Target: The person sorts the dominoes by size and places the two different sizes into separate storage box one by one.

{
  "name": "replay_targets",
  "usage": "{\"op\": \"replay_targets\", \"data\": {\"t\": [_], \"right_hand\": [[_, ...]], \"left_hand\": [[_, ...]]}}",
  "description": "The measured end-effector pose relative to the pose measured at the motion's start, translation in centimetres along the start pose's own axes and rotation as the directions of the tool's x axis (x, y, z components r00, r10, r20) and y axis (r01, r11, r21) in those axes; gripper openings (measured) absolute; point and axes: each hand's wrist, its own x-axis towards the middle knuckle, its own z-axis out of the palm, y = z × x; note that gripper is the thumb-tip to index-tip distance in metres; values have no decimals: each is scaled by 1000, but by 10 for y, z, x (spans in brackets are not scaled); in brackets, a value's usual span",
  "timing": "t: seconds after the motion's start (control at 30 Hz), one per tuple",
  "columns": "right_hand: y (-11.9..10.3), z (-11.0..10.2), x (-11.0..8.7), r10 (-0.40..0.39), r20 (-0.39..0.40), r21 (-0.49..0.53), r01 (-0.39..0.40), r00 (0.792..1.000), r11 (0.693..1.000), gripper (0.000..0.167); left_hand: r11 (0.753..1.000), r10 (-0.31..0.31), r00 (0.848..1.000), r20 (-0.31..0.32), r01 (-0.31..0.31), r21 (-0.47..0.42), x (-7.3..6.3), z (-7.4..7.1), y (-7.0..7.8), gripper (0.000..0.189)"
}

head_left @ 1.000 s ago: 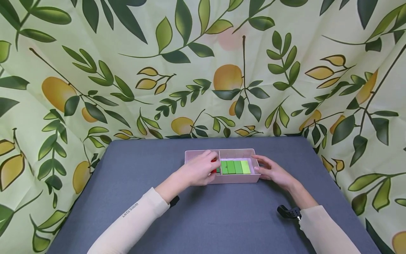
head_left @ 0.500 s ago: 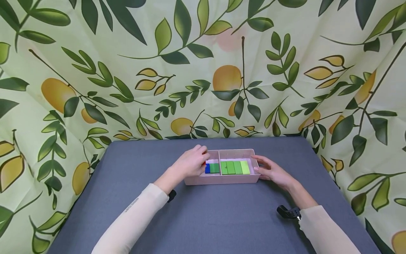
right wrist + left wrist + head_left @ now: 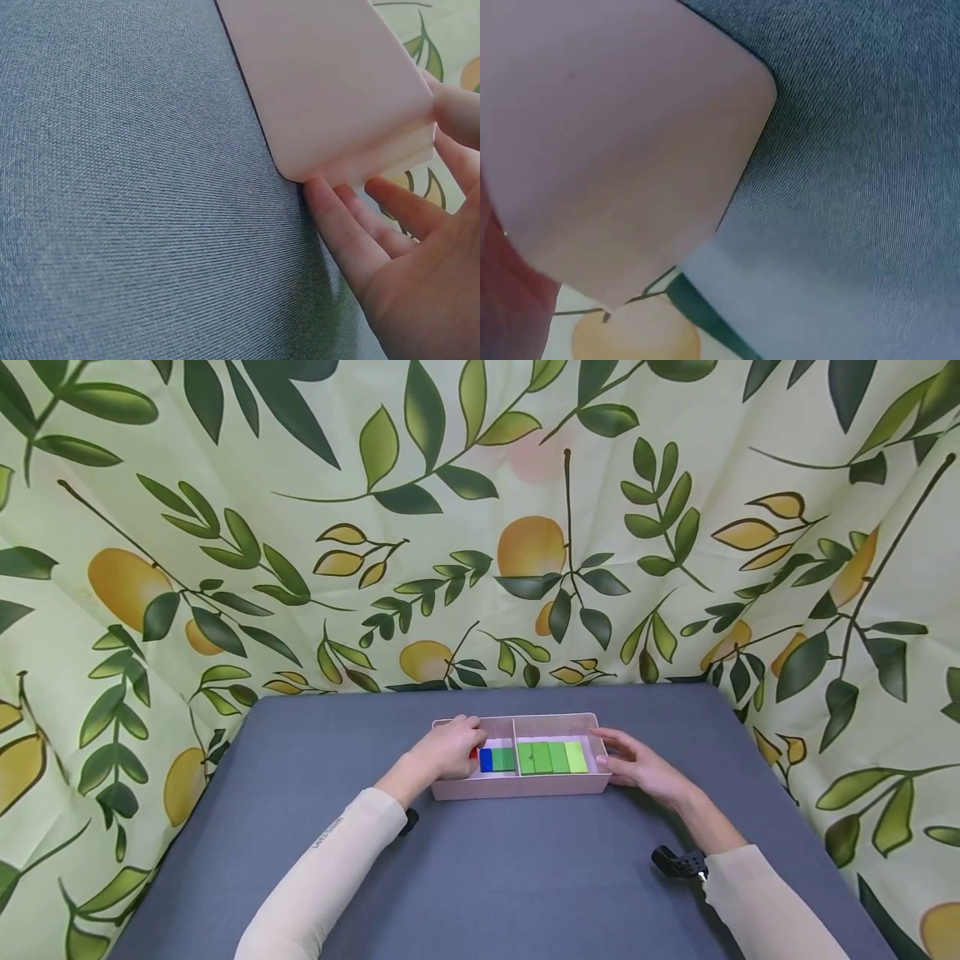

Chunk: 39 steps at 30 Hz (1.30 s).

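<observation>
A pink box [image 3: 525,788] with a divider [image 3: 515,747] stands on the table in the head view. My left hand [image 3: 444,750] reaches over its left end and pinches a red block [image 3: 474,752], mostly hidden by the fingers. Beside that, in the left compartment, lie a blue block [image 3: 486,761] and green blocks [image 3: 504,760]. A row of green blocks [image 3: 543,758] ending in a lime block [image 3: 575,757] fills part of the right compartment. My right hand [image 3: 641,767] touches the box's right end with spread, fairly straight fingers [image 3: 345,225]. The left wrist view shows mainly the box's outer wall [image 3: 630,135].
A grey-blue cloth [image 3: 480,877] covers the table. Right behind the table's far edge hangs a leaf-and-fruit patterned curtain [image 3: 450,610], which also runs down both sides. Black wrist straps [image 3: 678,862] sit near the sleeves.
My left hand has moved left with the red block from beside the divider toward the box's left end, uncovering the blue and green blocks. My right hand has stayed at the right end.
</observation>
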Motion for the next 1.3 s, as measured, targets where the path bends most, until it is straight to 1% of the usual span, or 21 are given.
{"op": "replay_targets", "data": {"t": [0.13, 0.27, 0.37, 0.5, 0.63, 0.8, 1.0, 1.13, 1.23, 1.3], "right_hand": [[-1, 0, 0, -1, 2, 4, 1, 1000, 1000, 69], [-1, 0, 0, 2, 2, 8, -2, 1000, 1000, 69], [-1, 0, 1, 6, 2, 9, -6, 1000, 1000, 69], [-3, 0, 0, 7, 1, 5, -7, 1000, 1000, 68], [-2, 0, 0, 7, 0, 4, -7, 1000, 1000, 68], [-1, 0, -1, 10, 3, 2, -10, 1000, 1000, 67], [-2, 3, 1, -8, 6, 5, 8, 1000, 1000, 68], [-3, 2, -1, -20, 7, -2, 20, 1000, 1000, 66], [-6, 2, -2, -46, -11, -41, 45, 999, 998, 62], [-7, 2, -2, -73, -39, -97, 69, 997, 993, 59]], "left_hand": [[999, -14, 999, 42, 16, -44, 4, 7, -2, 17], [998, -35, 996, 80, 39, -55, 6, 13, -3, 14], [996, -47, 994, 94, 54, -66, 7, 17, -5, 15], [992, -56, 993, 106, 68, -110, 9, 18, -4, 17], [989, -51, 992, 112, 66, -131, 11, 17, -1, 18], [990, -40, 994, 102, 53, -127, 12, 18, 1, 18], [993, -49, 996, 70, 56, -100, 5, 10, 0, 24], [996, -31, 999, 35, 34, -87, -3, 2, 2, 24], [997, -18, 1000, 5, 19, -80, -12, -6, 5, 24], [997, -20, 1000, -12, 19, -75, -19, -10, 7, 24]]}}
